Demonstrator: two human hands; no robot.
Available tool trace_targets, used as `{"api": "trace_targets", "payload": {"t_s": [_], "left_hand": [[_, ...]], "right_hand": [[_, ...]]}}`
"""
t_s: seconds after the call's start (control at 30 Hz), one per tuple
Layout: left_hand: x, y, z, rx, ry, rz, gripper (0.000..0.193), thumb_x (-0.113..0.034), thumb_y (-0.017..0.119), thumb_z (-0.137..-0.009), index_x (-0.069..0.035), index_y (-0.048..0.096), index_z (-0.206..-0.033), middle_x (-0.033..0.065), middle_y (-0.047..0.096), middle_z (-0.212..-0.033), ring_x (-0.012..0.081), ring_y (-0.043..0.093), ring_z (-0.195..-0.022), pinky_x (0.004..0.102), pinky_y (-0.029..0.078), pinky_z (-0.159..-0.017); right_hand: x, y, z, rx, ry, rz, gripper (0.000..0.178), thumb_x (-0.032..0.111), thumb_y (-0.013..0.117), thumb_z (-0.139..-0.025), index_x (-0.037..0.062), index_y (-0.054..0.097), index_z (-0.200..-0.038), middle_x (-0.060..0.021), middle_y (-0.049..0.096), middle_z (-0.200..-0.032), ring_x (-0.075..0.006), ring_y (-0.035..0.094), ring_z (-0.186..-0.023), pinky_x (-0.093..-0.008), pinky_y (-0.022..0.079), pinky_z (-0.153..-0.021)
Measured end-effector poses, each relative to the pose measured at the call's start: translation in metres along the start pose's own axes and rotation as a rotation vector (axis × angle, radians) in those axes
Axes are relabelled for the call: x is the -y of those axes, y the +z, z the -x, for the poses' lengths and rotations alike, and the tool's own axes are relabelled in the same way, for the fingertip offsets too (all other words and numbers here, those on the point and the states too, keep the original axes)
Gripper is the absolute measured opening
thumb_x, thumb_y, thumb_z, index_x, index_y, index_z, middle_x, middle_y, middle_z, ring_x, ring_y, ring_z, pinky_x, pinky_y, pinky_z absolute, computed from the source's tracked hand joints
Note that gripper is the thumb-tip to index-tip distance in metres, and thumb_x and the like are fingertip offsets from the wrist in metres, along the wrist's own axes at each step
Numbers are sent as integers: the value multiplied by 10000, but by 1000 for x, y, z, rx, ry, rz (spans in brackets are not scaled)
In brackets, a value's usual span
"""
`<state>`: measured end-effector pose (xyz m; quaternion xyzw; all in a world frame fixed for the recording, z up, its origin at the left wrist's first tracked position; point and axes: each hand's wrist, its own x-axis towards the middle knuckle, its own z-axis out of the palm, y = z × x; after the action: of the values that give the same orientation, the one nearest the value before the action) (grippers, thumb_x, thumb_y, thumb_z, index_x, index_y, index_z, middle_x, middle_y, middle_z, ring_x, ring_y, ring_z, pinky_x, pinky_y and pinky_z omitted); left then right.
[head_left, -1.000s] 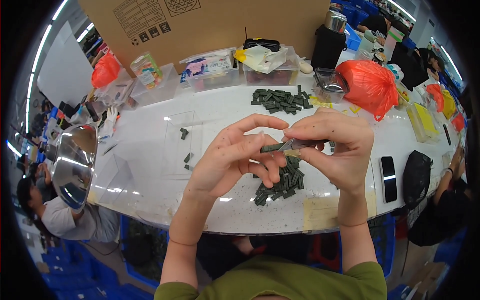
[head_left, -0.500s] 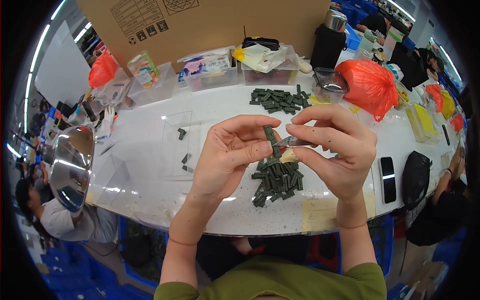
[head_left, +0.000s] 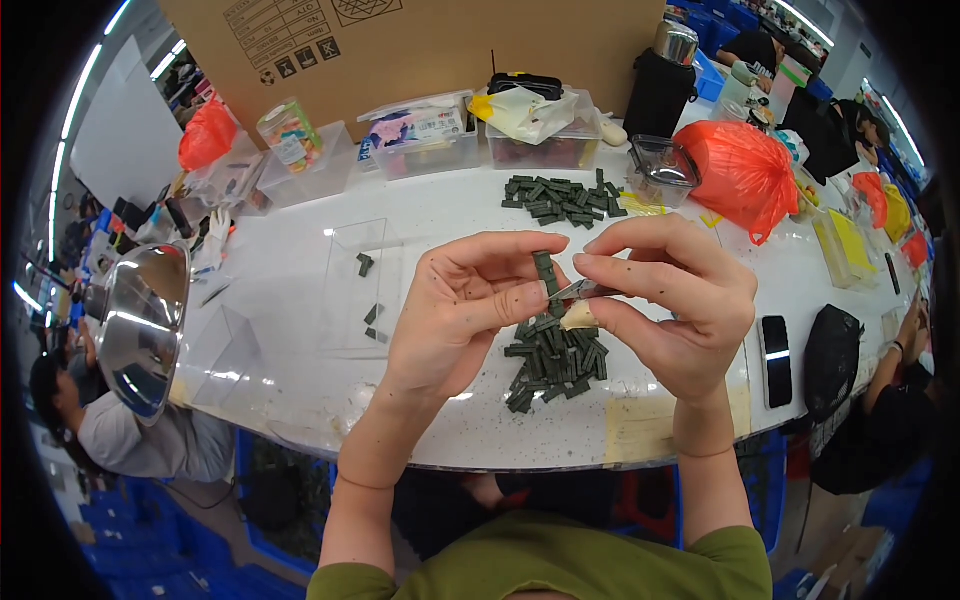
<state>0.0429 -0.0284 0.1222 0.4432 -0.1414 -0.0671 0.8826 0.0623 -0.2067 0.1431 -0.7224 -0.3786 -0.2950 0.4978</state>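
Note:
My left hand point(head_left: 445, 320) pinches a small dark green block-like piece point(head_left: 544, 267) upright between thumb and fingers. In my right hand point(head_left: 685, 290) is a small knife point(head_left: 582, 290), its pointed metal blade touching or almost touching the side of that piece. Most of the knife's handle is hidden by the fingers. A pale yellow covering point(head_left: 578, 317) sits at the tip of my right thumb. Right below both hands lies a heap of similar dark green pieces point(head_left: 556, 370), partly hidden by the held piece.
Farther back lies a second pile of green pieces point(head_left: 565, 202). A clear tray point(head_left: 345, 300) at left holds several loose ones. Plastic boxes point(head_left: 430, 150) line a big cardboard box point(head_left: 420, 50). A phone point(head_left: 775, 360), a black pouch point(head_left: 833, 355) and a red bag point(head_left: 740, 175) are at right.
The knife blade has tilted slightly against the green piece, with a small shift of my right fingers. My left hand keeps its hold almost unmoved.

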Motion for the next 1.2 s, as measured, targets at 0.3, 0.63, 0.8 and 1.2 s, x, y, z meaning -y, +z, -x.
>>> {"api": "trace_targets", "payload": {"t_s": [0.3,0.63,0.8,1.2], "left_hand": [[-1,1,0,-13,4,-30,364,102,619,-755,35,607,-1113,74,635,-801,111,607,-765,177,467,-708],[-3,3,-1,-25,-3,-53,357,101,617,-754,35,609,-1105,70,626,-787,111,606,-768,174,464,-706],[-2,2,-1,-21,-2,-66,353,101,616,-756,35,609,-1103,68,624,-787,111,605,-774,174,463,-708],[3,0,0,-34,-14,-13,340,93,604,-777,31,593,-1111,76,634,-824,113,607,-788,185,473,-717]], "right_hand": [[2,0,2,-5,-44,85,222,-8,742,-565,19,704,-782,-60,650,-819,-116,477,-584,-210,379,-491],[1,1,1,-17,-51,105,220,-3,743,-564,22,703,-779,-58,651,-814,-121,485,-589,-217,385,-492],[-1,1,0,-20,-89,125,208,10,740,-572,24,703,-777,-52,648,-791,-121,474,-574,-219,375,-485],[-5,-2,2,57,-257,261,244,8,733,-569,18,726,-813,-43,618,-710,-107,437,-536,-213,324,-469]]}}
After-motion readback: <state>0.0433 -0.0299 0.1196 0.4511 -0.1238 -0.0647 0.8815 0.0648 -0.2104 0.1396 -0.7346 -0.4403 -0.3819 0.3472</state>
